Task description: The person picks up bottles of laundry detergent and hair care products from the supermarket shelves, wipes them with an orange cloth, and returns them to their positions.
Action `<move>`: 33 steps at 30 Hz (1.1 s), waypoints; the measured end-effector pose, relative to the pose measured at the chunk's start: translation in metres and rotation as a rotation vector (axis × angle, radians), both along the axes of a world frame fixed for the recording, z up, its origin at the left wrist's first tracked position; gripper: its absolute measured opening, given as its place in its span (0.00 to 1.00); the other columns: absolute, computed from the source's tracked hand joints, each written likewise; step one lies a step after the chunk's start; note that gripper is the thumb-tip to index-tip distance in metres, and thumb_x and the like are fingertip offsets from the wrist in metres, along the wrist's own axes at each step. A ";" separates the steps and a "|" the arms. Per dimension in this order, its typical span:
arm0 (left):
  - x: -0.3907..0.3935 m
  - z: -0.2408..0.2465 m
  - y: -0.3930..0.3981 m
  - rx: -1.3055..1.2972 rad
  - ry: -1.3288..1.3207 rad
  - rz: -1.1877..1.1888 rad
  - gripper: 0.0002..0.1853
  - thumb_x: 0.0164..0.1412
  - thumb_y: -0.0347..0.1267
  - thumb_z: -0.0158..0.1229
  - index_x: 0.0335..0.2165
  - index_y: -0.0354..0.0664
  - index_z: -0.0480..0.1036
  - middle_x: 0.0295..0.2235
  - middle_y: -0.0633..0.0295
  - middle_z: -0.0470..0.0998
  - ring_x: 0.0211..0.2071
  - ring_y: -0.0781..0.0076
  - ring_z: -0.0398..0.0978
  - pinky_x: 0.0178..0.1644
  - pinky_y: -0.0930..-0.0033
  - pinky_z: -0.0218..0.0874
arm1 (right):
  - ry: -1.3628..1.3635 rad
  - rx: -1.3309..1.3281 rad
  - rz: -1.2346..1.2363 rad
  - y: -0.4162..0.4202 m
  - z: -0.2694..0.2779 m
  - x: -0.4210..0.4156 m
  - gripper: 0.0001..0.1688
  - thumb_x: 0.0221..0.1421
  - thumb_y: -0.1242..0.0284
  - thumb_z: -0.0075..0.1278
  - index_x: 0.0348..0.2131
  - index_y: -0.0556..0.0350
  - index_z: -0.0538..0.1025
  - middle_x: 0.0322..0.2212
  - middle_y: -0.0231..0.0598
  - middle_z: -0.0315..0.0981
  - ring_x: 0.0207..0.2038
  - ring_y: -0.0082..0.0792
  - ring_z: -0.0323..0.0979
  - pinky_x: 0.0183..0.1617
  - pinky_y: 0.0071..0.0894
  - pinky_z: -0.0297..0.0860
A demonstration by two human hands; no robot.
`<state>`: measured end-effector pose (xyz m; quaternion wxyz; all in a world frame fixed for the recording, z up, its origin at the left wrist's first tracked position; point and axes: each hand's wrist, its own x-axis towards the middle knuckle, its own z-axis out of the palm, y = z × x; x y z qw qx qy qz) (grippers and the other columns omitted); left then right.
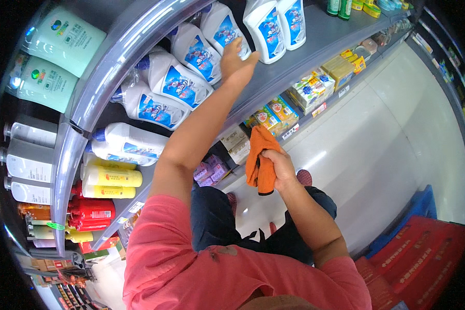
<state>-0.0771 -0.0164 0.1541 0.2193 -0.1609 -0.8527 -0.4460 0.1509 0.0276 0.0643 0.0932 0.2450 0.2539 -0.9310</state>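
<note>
My right hand (282,164) grips a folded orange cloth (260,159) with a dark edge, held in front of the lower shelf. My left hand (235,62) reaches out over the upper shelf, its fingers spread, beside a white bottle with a blue label (202,58). Whether its fingertips touch a bottle I cannot tell. Several such bottles with blue caps stand to the left of this hand, and a pair of upright white bottles (269,33) stands just beyond it.
Packs of bar soap (312,91) line the lower shelf. Yellow bottles (112,177) and red bottles (95,211) stand at the left, with pale green bottles (46,83) on a higher shelf. Red cartons (418,255) and a blue plastic item (424,205) lie at the lower right.
</note>
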 end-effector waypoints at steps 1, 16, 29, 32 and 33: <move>0.005 0.007 -0.012 -0.060 0.061 -0.023 0.27 0.44 0.34 0.64 0.45 0.37 0.67 0.44 0.53 0.71 0.44 0.63 0.70 0.47 0.66 0.61 | 0.006 0.010 -0.010 -0.001 0.001 0.000 0.20 0.47 0.82 0.44 0.44 0.62 0.68 0.36 0.40 0.70 0.37 0.36 0.71 0.42 0.36 0.70; -0.005 0.031 0.007 -0.172 -0.324 -0.070 0.47 0.45 0.43 0.61 0.57 0.34 0.47 0.48 0.43 0.66 0.50 0.54 0.66 0.52 0.64 0.57 | 0.016 0.005 -0.035 0.000 -0.005 0.001 0.20 0.47 0.80 0.45 0.43 0.62 0.67 0.33 0.41 0.70 0.34 0.37 0.72 0.37 0.38 0.71; -0.050 0.023 0.050 0.245 -0.446 -0.263 0.27 0.52 0.38 0.59 0.44 0.33 0.59 0.32 0.54 0.73 0.19 0.72 0.72 0.21 0.75 0.66 | 0.026 -0.054 -0.096 0.018 -0.008 0.005 0.19 0.48 0.81 0.44 0.43 0.63 0.68 0.34 0.42 0.70 0.35 0.38 0.72 0.39 0.39 0.72; -0.059 0.021 0.050 0.244 -0.457 -0.273 0.27 0.52 0.38 0.59 0.44 0.32 0.59 0.32 0.54 0.73 0.21 0.72 0.73 0.22 0.75 0.66 | -0.020 -0.092 -0.083 0.015 0.002 0.007 0.17 0.46 0.80 0.47 0.40 0.59 0.71 0.31 0.38 0.72 0.31 0.34 0.72 0.34 0.34 0.71; -0.058 0.023 0.051 0.242 -0.457 -0.263 0.27 0.52 0.38 0.59 0.44 0.32 0.59 0.32 0.53 0.73 0.21 0.71 0.73 0.22 0.74 0.67 | -0.029 -0.087 -0.079 0.013 -0.001 0.005 0.17 0.46 0.81 0.46 0.40 0.59 0.70 0.31 0.38 0.72 0.31 0.34 0.72 0.34 0.34 0.71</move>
